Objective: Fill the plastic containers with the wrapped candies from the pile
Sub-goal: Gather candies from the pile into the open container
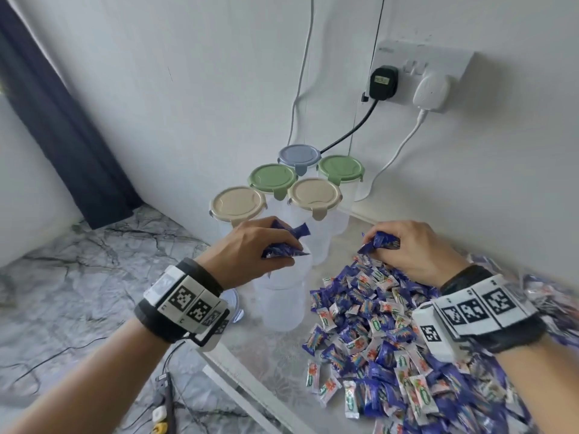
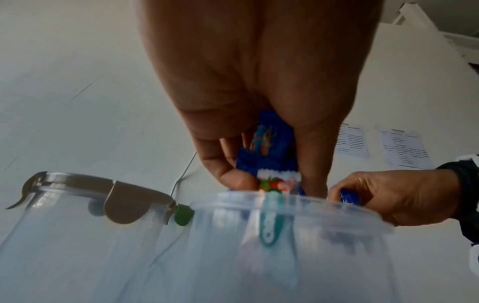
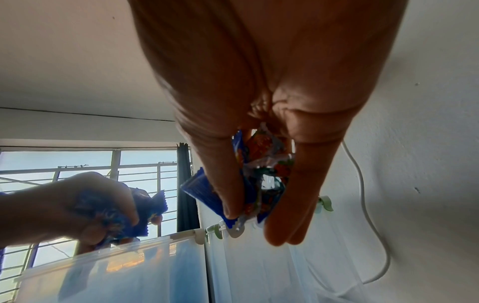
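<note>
Left hand (image 1: pixel 250 245): sat at centre of the head view, fingers curled round a clutch of blue-wrapped candies (image 1: pixel 286 242), directly above the mouth of the open container (image 1: pixel 282 296). In the left wrist view the hand (image 2: pixel 259 86) pinched blue and white wrappers (image 2: pixel 269 147) just over the clear rim (image 2: pixel 285 202); one teal-marked candy (image 2: pixel 269 223) showed through the wall below the rim.

Right hand (image 1: pixel 413 249): sat right of centre, at the upper edge of the pile (image 1: pixel 391 339), fingers closed on a few blue candies (image 1: pixel 380 241). The right wrist view showed the hand (image 3: pixel 272 82) gripping a crumpled bunch of wrappers (image 3: pixel 259 174) between thumb and fingers.

Pile: blue, white and orange wrapped candies, spread over the lower right of the head view on a pale table (image 1: pixel 275 364).

Closed containers: five clear tubs with lids stood above the hands against the wall, two beige (image 1: pixel 238 203) (image 1: pixel 315 194), two green (image 1: pixel 272 178) (image 1: pixel 341 167), one grey-blue (image 1: pixel 299 155).

Surroundings: wall socket (image 1: pixel 423 73) at upper right with a black plug (image 1: pixel 383 83) and a white plug (image 1: pixel 431 92); dark curtain (image 1: pixel 59 126) at left; marbled floor (image 1: pixel 78 277) at lower left.
</note>
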A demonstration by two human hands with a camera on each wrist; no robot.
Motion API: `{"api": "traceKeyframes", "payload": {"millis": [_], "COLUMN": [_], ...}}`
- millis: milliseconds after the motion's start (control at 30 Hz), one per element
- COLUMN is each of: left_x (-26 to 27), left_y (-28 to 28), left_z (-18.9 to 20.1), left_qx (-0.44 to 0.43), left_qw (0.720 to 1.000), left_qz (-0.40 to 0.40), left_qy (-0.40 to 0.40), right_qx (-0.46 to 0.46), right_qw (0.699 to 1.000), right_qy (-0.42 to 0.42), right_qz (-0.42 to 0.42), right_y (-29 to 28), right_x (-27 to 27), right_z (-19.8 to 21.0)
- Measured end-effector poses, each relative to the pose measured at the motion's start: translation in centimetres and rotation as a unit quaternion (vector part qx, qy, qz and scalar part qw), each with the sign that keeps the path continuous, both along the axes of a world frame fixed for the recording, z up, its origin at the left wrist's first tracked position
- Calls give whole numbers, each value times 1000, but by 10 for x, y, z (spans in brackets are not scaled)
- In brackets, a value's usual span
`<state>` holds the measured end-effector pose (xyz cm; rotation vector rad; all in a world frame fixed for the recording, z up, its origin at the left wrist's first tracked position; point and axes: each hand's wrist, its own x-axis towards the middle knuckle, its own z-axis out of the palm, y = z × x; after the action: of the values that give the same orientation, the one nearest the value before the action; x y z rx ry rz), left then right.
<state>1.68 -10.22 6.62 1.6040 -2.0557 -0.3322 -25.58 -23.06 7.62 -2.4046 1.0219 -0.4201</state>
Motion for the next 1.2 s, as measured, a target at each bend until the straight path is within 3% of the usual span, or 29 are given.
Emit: {"api": "traceKeyframes", "payload": {"millis": [233,567,733,867,967,1200], "left_x": [2,9,21,16,2,-13], "left_y": [0,7,26,39,39,32], "left_z": [-7,2,-15,-38,-59,-100], "left_qx": [43,3,-10,6,30,31], "left_qw": [998,999,997,992,970,928], "left_qz": [-18,-19,73,92,107,135], "left_qy": [-28,-46,10,86,215,346], "right_qx": [0,4,-1,32,67,39], "right_qw": [1000,1000,997,991,986,979], "right_qy": [12,-4,-42,-65,-63,0], "right_qz": [9,25,63,113,140,200], "right_y": [-3,3,17,31,38,47], "right_x": [6,18,38,62,80,113], "right_z": [-1,7,27,44,47,31]}}
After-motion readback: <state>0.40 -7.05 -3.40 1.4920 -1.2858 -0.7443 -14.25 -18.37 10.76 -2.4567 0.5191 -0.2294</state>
